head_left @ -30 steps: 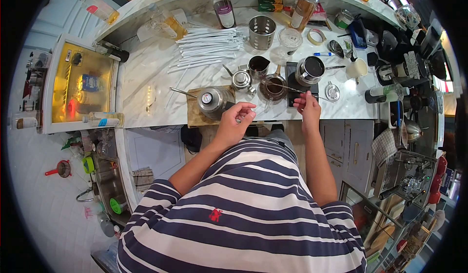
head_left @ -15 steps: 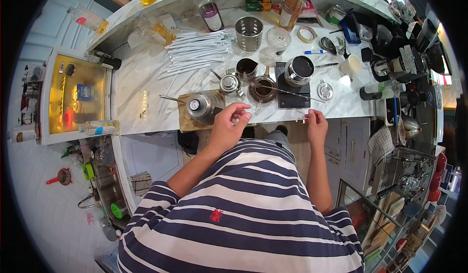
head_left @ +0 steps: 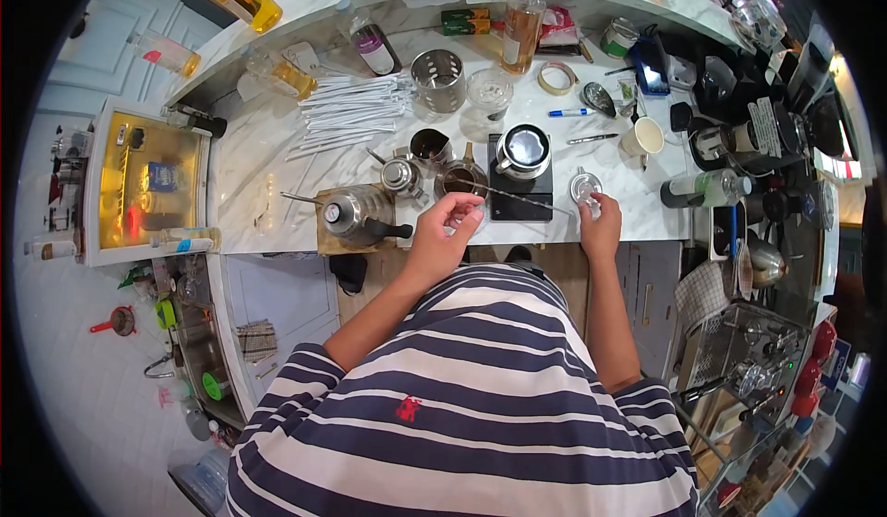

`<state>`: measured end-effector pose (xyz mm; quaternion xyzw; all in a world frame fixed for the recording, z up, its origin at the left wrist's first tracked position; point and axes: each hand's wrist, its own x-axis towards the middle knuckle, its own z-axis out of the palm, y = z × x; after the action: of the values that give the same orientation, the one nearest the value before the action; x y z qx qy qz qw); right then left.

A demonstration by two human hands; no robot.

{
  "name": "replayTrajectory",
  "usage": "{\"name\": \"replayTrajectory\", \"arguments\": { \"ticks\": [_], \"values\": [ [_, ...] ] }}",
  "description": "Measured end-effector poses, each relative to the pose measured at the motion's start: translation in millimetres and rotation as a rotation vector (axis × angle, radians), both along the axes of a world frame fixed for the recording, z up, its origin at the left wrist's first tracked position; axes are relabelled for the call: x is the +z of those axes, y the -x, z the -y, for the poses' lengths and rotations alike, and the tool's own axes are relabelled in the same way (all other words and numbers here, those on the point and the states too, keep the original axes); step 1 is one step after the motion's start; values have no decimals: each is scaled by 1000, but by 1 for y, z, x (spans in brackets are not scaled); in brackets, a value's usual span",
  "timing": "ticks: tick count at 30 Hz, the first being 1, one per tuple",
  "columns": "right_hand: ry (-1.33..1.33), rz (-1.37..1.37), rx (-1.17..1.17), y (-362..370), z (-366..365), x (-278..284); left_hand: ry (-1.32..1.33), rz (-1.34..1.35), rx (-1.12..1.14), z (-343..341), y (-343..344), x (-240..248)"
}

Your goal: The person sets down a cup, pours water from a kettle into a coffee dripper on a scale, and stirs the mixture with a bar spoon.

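My left hand (head_left: 448, 234) is at the near side of a glass coffee server (head_left: 459, 178) holding dark liquid, its curled fingers closed on the clear handle. A long thin metal stirring spoon (head_left: 528, 201) slants from the server to the right, across a black scale (head_left: 523, 208). My right hand (head_left: 601, 229) pinches the near edge of a small round clear lid (head_left: 585, 184) on the counter. On the scale stands a metal cup (head_left: 524, 151) of dark liquid. A small steel pot (head_left: 401, 176) and a dark-filled pitcher (head_left: 430, 145) stand left of the server.
A gooseneck kettle (head_left: 356, 216) with a dial stands on a wooden board at the left. Behind lie many white wrapped straws (head_left: 346, 115), beside a perforated steel canister (head_left: 438, 83). A paper cup (head_left: 642, 137), blue marker (head_left: 570, 112) and bottle (head_left: 707, 188) are to the right.
My right hand has moved forward from the counter's edge to the lid. My left hand has closed in on the server's handle. The whole view has shifted slightly.
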<state>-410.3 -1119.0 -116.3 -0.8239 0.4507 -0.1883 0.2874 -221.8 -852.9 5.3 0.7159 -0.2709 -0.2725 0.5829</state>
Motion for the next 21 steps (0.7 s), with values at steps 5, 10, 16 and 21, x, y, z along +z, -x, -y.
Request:
{"name": "replayTrajectory", "arguments": {
  "ticks": [5, 10, 16, 21],
  "values": [
    [57, -95, 89, -16, 22, 6, 1, -29, 86, 21, 15, -2],
    [79, -234, 199, -27, 40, 3, 7, -74, 185, 35, 28, -14],
    [75, -274, 320, -31, 50, -2, 12, -158, 275, 47, 46, -23],
    [81, -268, 404, -30, 50, 1, 31, -214, 344, 53, 59, -26]
  ]
}}
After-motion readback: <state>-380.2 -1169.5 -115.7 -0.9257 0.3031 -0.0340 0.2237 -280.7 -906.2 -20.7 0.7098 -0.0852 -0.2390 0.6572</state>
